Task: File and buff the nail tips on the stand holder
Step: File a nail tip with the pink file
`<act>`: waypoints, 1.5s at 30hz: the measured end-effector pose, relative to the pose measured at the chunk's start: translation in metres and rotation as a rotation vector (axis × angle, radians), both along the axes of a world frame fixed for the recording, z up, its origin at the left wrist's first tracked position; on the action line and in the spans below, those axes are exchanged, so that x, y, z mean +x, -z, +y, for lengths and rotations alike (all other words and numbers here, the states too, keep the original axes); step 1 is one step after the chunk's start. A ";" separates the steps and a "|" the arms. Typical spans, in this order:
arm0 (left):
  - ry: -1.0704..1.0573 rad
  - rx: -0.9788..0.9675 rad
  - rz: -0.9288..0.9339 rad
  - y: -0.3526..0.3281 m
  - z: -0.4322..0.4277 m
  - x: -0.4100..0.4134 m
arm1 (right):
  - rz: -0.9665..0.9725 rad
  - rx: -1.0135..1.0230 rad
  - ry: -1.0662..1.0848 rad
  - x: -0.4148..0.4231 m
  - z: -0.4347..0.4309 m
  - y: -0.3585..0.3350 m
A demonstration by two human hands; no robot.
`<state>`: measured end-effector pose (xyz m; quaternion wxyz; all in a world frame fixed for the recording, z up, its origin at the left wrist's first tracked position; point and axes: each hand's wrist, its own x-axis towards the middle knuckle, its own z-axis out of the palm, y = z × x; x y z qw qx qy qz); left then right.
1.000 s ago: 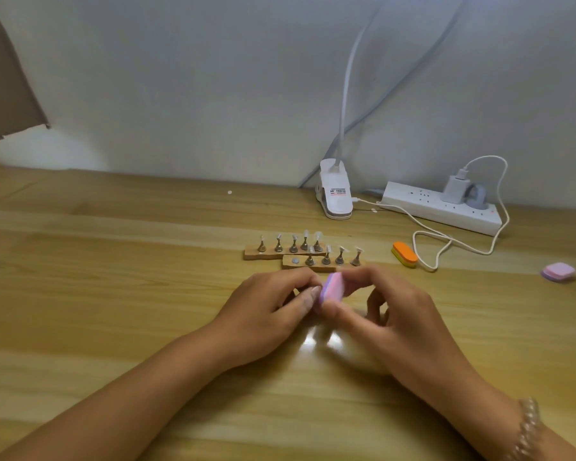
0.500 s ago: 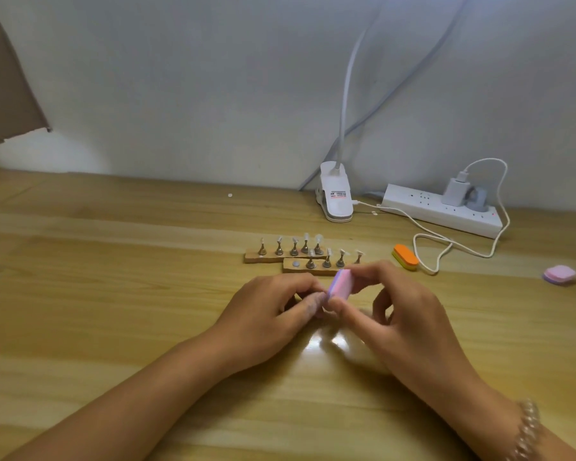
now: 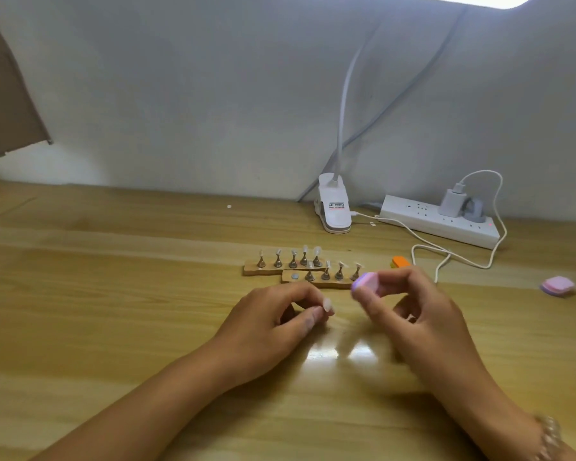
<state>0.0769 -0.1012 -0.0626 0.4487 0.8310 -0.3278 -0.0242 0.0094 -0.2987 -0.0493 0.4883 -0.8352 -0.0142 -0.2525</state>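
The table carries everything, and I place it all from the stand, two short wooden strips set in step so both rows of pegs face me. Behind the stand and to its right lies the power strip, against the wall, out of my working room. My left hand rests on the wood just in front of the stand, with thumb and forefinger closed narrowly on one nail tip. I judge the tip is off its peg so I can turn its edge freely. My right hand hovers at the stand's right end, its fingers curled and pinching the buffer by its sides, which leaves a working face bare. The two hands are apart, so buffer and tip do not touch. The lamp clip stands directly behind the stand. A pink block lies well to the stand's right, and an orange block lies near its right end, both within reach as spare grits, I would guess. Nine tips sit on pegs. A bare disc at the front strip's left end marks where mine belongs.
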 end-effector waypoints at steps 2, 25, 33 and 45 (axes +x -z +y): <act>0.008 -0.011 0.000 -0.001 0.000 0.000 | -0.004 -0.192 -0.102 -0.005 0.010 0.000; 0.018 0.023 0.006 -0.002 0.000 0.000 | -0.025 -0.406 -0.063 -0.009 0.017 -0.001; 0.026 0.021 -0.012 0.000 0.000 0.001 | -0.041 -0.399 -0.026 -0.008 0.017 0.000; 0.032 0.019 -0.008 0.000 0.000 0.001 | -0.008 -0.462 -0.081 -0.010 0.020 0.001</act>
